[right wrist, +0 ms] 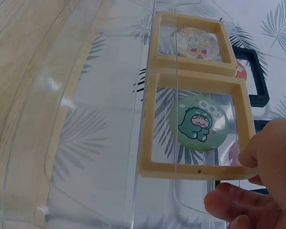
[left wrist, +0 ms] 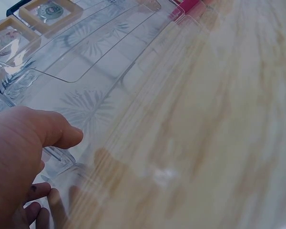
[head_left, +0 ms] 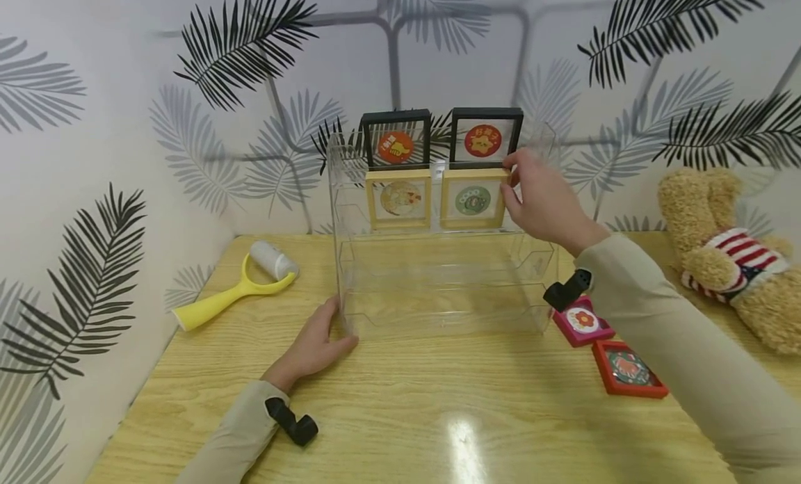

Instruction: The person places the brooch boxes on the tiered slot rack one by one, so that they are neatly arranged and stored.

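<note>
A clear acrylic display rack with stepped tiers stands on the table. Its second tier holds a pale yellow frame with a green cartoon badge; my right hand pinches that frame's right side between thumb and fingers. In the right wrist view the same yellow frame stands in the tier, with the right hand at its edge. Beside it is another yellow frame. Two black frames stand on the top tier. My left hand holds the rack's lower left corner, thumb in front.
Right of the rack lie a magenta frame and a red frame, partly under the right forearm. A teddy bear sits at the far right. A yellow-handled lint roller lies at left. A leaf-patterned wall stands behind.
</note>
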`<state>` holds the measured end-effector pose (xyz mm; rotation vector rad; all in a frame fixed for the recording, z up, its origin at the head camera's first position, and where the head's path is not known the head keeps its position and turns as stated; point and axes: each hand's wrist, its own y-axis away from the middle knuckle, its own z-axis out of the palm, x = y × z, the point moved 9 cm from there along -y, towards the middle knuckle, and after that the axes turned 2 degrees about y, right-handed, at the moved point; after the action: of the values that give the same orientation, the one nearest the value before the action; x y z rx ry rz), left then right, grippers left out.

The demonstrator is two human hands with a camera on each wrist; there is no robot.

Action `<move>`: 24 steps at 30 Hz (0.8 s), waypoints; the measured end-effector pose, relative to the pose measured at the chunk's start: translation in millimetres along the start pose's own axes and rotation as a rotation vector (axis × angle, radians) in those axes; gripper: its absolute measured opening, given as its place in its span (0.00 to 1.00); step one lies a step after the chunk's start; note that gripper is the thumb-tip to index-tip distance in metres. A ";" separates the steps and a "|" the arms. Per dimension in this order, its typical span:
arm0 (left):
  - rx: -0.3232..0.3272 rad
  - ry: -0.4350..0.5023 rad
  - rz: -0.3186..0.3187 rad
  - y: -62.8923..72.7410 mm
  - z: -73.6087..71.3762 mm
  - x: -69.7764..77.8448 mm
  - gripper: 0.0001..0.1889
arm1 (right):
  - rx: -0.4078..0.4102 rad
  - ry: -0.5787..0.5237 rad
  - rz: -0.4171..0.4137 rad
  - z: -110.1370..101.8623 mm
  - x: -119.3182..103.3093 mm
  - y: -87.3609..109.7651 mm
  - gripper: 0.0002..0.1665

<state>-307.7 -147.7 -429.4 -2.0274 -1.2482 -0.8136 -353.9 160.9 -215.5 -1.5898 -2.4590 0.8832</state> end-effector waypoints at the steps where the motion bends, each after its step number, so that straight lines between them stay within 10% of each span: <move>1: -0.001 0.002 0.002 -0.2 0.3 0.3 0.38 | -0.007 -0.002 0.013 -0.4 0.4 1.9 0.18; 9: 0.002 -0.008 0.015 -0.8 0.4 1.3 0.39 | 0.042 -0.024 0.074 -15.9 13.7 25.2 0.23; 18: -0.005 0.002 0.009 -0.2 2.7 -0.7 0.39 | 0.138 0.015 -0.035 -28.5 48.1 73.9 0.05; 24: 0.001 0.000 0.014 -0.7 1.6 -1.8 0.39 | -0.060 0.028 -0.042 -6.6 79.7 107.6 0.04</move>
<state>-308.8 -147.1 -431.7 -2.0325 -1.2331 -0.8062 -300.8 263.7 -283.1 -1.5519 -2.5132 0.7831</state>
